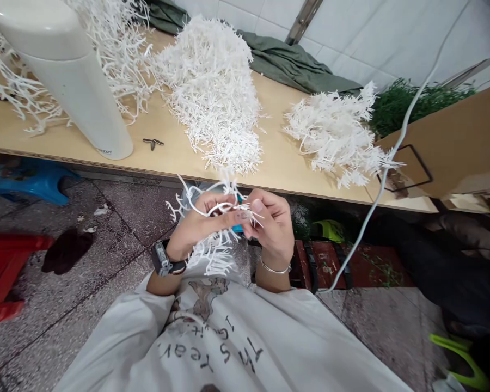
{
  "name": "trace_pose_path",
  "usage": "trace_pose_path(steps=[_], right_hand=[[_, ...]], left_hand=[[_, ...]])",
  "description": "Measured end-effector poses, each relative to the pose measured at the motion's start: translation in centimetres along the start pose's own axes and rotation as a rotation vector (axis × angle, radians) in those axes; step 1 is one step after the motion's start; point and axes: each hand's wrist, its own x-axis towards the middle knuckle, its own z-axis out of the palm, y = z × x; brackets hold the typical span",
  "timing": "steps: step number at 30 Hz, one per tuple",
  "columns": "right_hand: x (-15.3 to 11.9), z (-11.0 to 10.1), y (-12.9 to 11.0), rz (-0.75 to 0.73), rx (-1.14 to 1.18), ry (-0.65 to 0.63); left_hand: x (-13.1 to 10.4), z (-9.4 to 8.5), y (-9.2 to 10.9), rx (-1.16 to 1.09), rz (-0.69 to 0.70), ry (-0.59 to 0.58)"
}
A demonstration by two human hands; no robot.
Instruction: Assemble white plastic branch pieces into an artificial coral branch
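In front of my chest, my left hand (206,220) is closed on a white branched plastic sprig (214,256), whose thin forked strands hang below the palm and stick out above the thumb. My right hand (273,223) touches it from the other side, thumb and fingers pinched on the fine tips of the same sprig. Just beyond both hands, a tall heap of white sprigs (216,87) lies on the table (275,158). To its right is a smaller white pile (335,130). Looser white strands (110,54) spread at the left.
A white bottle (69,87) stands on the table beside a few sunflower seeds (153,143). A white cable (396,147) crosses the right side, near a cardboard box (465,130) and green plastic foliage (416,103). Blue (36,182) and red stools (8,272) are at left.
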Motion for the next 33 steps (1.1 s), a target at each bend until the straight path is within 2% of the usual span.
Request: trace_pose_path(steps=[3,5,9,11,14,16,17,18,20,24,26,27,30,31,33], right_hand=[[0.2,-0.3,0.7,0.075,0.236,-0.108],[0.5,0.0,1.2,0.08,0.406,-0.14],[0.9,0.9,2.0,-0.022,0.647,-0.106],[1.0,1.0,2.0,-0.093,0.847,-0.189],[1.0,0.6,1.4,-0.186,1.263,-0.342],[0.9,0.3,0.7,-0.317,1.45,-0.306],[0.9,0.2,0.2,-0.425,1.45,-0.258],[0.9,0.2,-0.3,-0.527,1.362,-0.205],[1.1,0.2,-1.2,-0.638,0.989,-0.055],[3.7,-1.3,-1.7,-0.588,0.076,0.431],[6.3,-3.3,-0.9,-0.53,-0.334,0.586],[7.8,-4.4,-0.3,-0.463,-0.54,0.588],[11.2,-6.8,1.5,-0.331,-0.983,0.41],[11.6,-7.0,1.8,-0.333,-1.041,0.374],[11.1,-6.3,1.8,-0.372,-0.997,0.349]], left_hand=[[0.2,0.3,-0.3,-0.209,-0.176,-0.111],[0.5,1.0,-0.7,-0.357,-0.225,-0.146],[0.4,2.7,-1.5,-0.423,-0.188,-0.081],[0.2,3.1,-1.8,-0.416,-0.196,-0.068],[0.1,3.0,-1.9,-0.434,-0.163,-0.052],[0.4,2.6,-1.7,-0.451,-0.069,-0.016],[0.5,2.4,-1.5,-0.452,-0.007,0.007],[0.6,2.2,-1.3,-0.44,0.057,0.03],[0.6,1.8,-0.9,-0.395,0.177,0.078],[0.0,1.2,-0.4,-0.294,0.282,0.116],[-0.3,1.0,-0.3,-0.228,0.266,0.123],[-0.3,0.9,-0.2,-0.196,0.249,0.133],[-0.2,0.9,-0.1,-0.101,0.262,0.223],[-0.1,0.9,-0.1,-0.063,0.283,0.27],[0.2,0.9,0.0,0.029,0.327,0.376]])
